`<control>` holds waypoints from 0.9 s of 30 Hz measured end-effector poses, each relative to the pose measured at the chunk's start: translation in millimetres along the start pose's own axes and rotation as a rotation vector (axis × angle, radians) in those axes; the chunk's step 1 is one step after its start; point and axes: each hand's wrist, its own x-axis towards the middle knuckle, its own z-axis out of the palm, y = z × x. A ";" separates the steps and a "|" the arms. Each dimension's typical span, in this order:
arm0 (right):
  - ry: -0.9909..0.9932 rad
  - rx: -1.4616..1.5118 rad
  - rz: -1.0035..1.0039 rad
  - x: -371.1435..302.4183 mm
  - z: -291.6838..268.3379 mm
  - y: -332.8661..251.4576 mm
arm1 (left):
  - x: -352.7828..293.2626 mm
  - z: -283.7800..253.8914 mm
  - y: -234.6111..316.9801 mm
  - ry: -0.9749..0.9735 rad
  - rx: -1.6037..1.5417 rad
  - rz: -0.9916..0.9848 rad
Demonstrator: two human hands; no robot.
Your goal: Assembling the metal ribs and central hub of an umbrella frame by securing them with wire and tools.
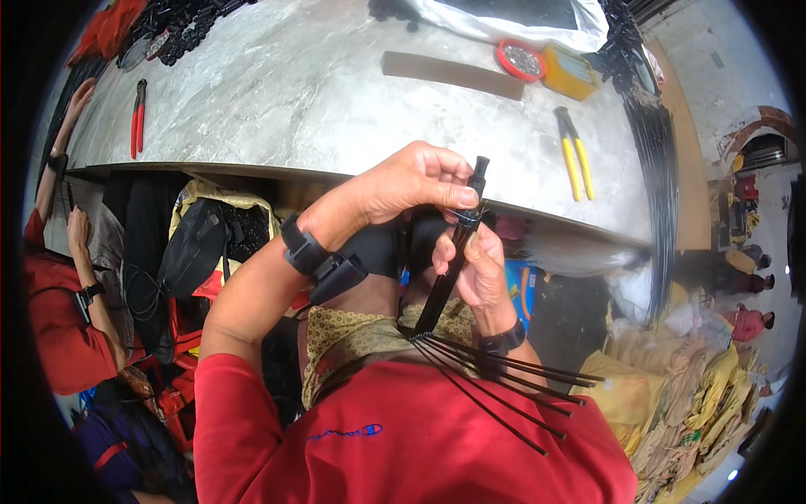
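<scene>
In front of my lap I hold a black folding umbrella frame [439, 294], tilted, with its narrow end up toward the table edge. My left hand [420, 181] is closed around the narrow end, thumb and fingers pinching just below the dark tip [480, 168]. Lower down, my right hand [478, 269] grips the bundle, its thumb near a thin wire-like ring. Several thin black ribs [512, 382] fan out from the frame's lower end across my right forearm and red shirt. Fine details between my fingers are too small to make out.
Red-handled pliers [138, 122] and yellow-handled pliers [575, 155] lie on the grey marbled table [277, 92]. A flat bar [453, 76], red dish [520, 60] of small metal pieces and yellow box [569, 70] are farther back. Long dark rods [659, 210] hang at right. A co-worker's arm [92, 277] is left.
</scene>
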 end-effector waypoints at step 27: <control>-0.028 -0.044 0.027 1.3 24.4 1.0 | -60.0 45.7 1.3 0.370 0.206 0.180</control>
